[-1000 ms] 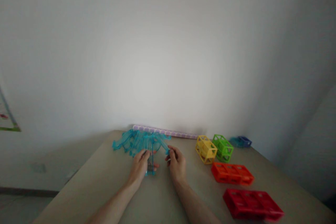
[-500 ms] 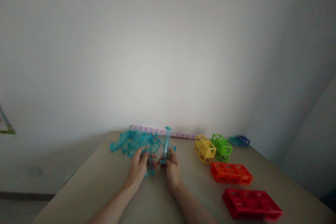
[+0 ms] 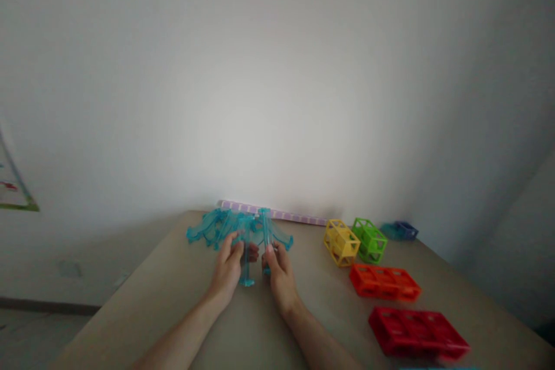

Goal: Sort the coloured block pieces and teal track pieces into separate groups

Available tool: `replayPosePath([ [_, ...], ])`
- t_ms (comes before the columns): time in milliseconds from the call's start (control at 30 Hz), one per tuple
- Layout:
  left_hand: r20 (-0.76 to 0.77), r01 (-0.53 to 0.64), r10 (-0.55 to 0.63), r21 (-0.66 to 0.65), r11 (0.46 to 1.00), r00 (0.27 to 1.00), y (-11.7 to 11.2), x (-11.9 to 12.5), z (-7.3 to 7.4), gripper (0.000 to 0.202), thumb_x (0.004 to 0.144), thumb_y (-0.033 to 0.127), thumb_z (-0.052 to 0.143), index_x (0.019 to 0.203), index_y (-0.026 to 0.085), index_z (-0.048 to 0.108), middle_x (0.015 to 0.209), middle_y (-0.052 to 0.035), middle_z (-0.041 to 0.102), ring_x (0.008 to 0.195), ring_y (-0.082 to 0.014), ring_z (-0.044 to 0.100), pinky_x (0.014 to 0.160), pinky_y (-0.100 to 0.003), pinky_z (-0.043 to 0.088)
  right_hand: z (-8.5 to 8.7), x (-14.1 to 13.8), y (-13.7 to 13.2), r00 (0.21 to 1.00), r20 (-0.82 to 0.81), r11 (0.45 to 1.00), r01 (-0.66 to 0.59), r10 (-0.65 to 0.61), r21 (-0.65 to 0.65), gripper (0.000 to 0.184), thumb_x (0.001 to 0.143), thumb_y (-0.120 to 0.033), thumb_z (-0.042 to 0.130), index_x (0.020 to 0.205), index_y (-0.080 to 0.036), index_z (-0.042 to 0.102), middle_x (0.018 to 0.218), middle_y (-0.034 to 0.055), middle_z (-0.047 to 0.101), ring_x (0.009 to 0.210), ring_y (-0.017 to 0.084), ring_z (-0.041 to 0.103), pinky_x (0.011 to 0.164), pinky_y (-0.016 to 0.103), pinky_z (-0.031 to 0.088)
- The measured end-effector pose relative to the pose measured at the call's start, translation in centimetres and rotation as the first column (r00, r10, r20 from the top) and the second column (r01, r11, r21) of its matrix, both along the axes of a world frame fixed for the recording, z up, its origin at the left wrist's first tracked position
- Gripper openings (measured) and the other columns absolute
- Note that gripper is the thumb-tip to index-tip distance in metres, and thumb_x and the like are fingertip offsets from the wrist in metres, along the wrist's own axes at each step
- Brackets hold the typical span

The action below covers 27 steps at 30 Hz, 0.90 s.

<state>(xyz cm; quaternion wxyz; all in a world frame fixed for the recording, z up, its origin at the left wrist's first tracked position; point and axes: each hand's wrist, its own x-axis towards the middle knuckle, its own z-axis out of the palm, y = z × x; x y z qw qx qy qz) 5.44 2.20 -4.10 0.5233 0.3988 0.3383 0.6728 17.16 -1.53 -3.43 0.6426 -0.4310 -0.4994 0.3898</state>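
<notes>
My left hand (image 3: 229, 263) is closed round a clear blue plastic track piece (image 3: 247, 269) that stands nearly upright, its lower end pointing toward me. A second clear blue plastic track piece (image 3: 266, 228) is gripped in my right hand (image 3: 280, 272), thumb on its near face and upper end pointing up. The two pieces are side by side with a small gap between them. Just beyond my hands lies a heap of similar curved clear blue pieces (image 3: 212, 225), partly hidden by what I hold.
Right of my hands stand a yellow frame block (image 3: 341, 243), a green one (image 3: 369, 240), an orange one (image 3: 384, 282) and a red one (image 3: 417, 332). A dark blue block (image 3: 406, 230) sits at the far corner. A purple patterned strip (image 3: 299, 218) runs along the wall.
The piece in my right hand has shifted left, closer to the one in my left hand. Both pieces have turned, showing more of their edges. The view has moved slightly.
</notes>
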Motion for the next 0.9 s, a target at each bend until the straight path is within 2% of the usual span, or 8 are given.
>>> replayPosePath([
  [67, 0.058, 0.05, -0.048, -0.035, 0.998, 0.997, -0.1, 0.0, 0.3, 0.041, 0.067, 0.044, 0.073, 0.097, 0.019, 0.06, 0.068, -0.0024, 0.07, 0.068, -0.0215, 0.068, 0.061, -0.031, 0.052, 0.0, 0.0, 0.0, 1.0, -0.012, 1.0, -0.017, 0.017, 0.004, 0.038, 0.083, -0.057, 0.053, 0.089, -0.02, 0.057, 0.066, -0.0031, 0.051, 0.062, 0.013, 0.048, 0.059, 0.025, 0.04],
  [133, 0.082, 0.053, -0.049, -0.058, 0.997, 0.995, -0.2, 0.1, 0.6, 0.037, 0.065, 0.041, 0.074, 0.09, 0.018, 0.06, 0.067, -0.0014, 0.069, 0.067, -0.0196, 0.067, 0.058, -0.028, 0.051, 0.0, -0.1, 0.0, 0.999, -0.008, 0.999, -0.031, 0.031, 0.013, 0.038, 0.084, -0.057, 0.05, 0.084, -0.02, 0.056, 0.063, -0.0036, 0.049, 0.06, 0.013, 0.046, 0.06, 0.025, 0.039],
  [400, 0.154, 0.11, -0.1, -0.055, 0.992, 0.983, -0.8, 0.4, 2.0, 0.027, 0.06, 0.031, 0.077, 0.075, 0.015, 0.061, 0.063, 0.0004, 0.065, 0.062, -0.0156, 0.064, 0.052, -0.022, 0.047, -0.6, -0.1, 0.1, 0.994, 0.051, 0.994, -0.1, 0.098, 0.046, 0.04, 0.09, -0.053, 0.044, 0.073, -0.019, 0.055, 0.071, -0.0004, 0.052, 0.07, 0.015, 0.049, 0.068, 0.026, 0.039],
  [700, 0.184, 0.109, -0.09, -0.096, 0.989, 0.979, -0.9, 0.3, 2.0, 0.033, 0.058, 0.032, 0.08, 0.081, 0.016, 0.064, 0.062, 0.0005, 0.065, 0.061, -0.0163, 0.065, 0.051, -0.023, 0.047, 0.1, -0.1, -0.2, 0.979, 0.124, 0.986, -0.166, 0.162, 0.027, 0.039, 0.09, -0.051, 0.046, 0.091, -0.018, 0.067, 0.084, 0.0041, 0.064, 0.083, 0.019, 0.057, 0.08, 0.03, 0.042],
  [900, 0.315, 0.22, -0.178, -0.102, 0.97, 0.932, -0.9, 0.3, 2.3, 0.031, 0.059, 0.035, 0.079, 0.078, 0.014, 0.066, 0.063, -0.0024, 0.067, 0.065, -0.0194, 0.066, 0.053, -0.025, 0.049, 0.1, 0.0, 0.0, 0.981, 0.122, 0.987, -0.156, 0.152, 0.026, 0.041, 0.09, -0.051, 0.047, 0.092, -0.016, 0.068, 0.083, 0.0045, 0.065, 0.083, 0.019, 0.057, 0.078, 0.029, 0.042],
])
